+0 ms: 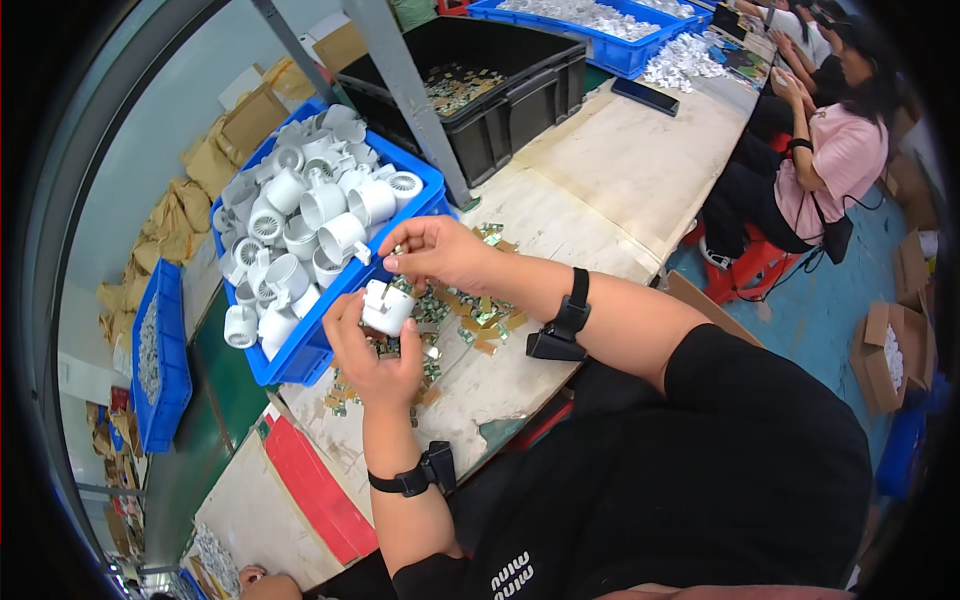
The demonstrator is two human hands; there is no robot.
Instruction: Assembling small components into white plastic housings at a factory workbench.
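Note:
My left hand [372, 352] grips a small white plastic housing [388, 308], round and cup-like, between thumb and fingers. Just above it, my right hand [445, 252] is closed in a pinch. A tiny greenish piece, seemingly a small circuit board [398, 251], shows at its fingertips; its details are too small to tell. Beneath both hands, a loose pile of small green and tan circuit boards [485, 318] is spread over the worktable [560, 215]. Beside my hands stands a blue crate [290, 358] heaped with white plastic housings [322, 203], several with slotted round ends.
A grey metal post [412, 95] rises behind the crate. Next to it is a black bin [520, 110] with more boards. A phone [645, 96] lies farther along the table, near white parts [685, 62]. People sit along the right edge, one in a pink shirt [845, 150].

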